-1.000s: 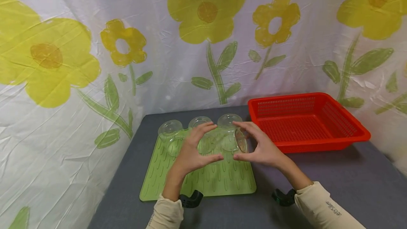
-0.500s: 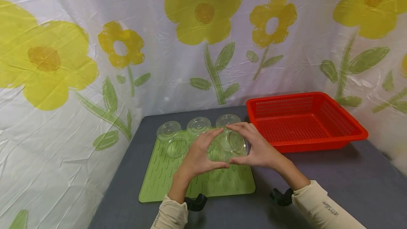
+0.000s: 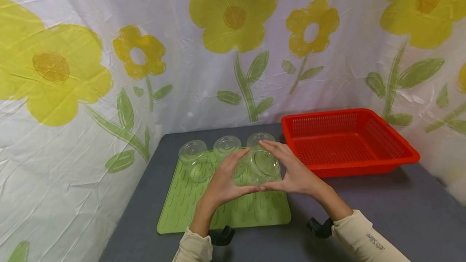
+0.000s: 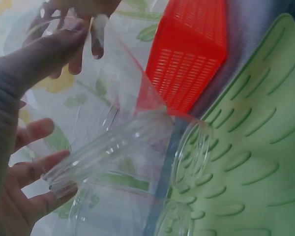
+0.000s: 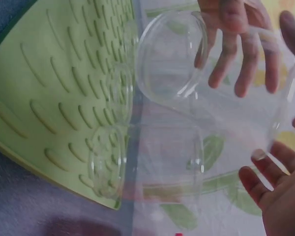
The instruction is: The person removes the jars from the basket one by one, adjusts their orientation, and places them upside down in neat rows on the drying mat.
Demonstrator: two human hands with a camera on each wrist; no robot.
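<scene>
A clear cup (image 3: 263, 164) is held up above the light green ribbed mat (image 3: 222, 213), tilted with a round end facing me. My left hand (image 3: 223, 181) curves round its left side, the thumb below and fingers above. From the right, my right hand (image 3: 299, 173) holds the same cup; the two thumbs meet beneath it. In the left wrist view, left fingertips (image 4: 54, 179) touch the cup's rim. Clear cups (image 3: 193, 148) stand in a row along the mat's back edge, partly hidden by my hands.
A red perforated plastic basket (image 3: 349, 144) sits at the back right of the dark grey table (image 3: 291, 237). Behind the table hangs a white cloth (image 3: 182, 72) printed with yellow flowers. Black bands circle both wrists.
The held cup has turned, so its round end faces more toward me. My left hand has shifted slightly right, and the thumbs, apart before, now meet. The row of cups has not moved.
</scene>
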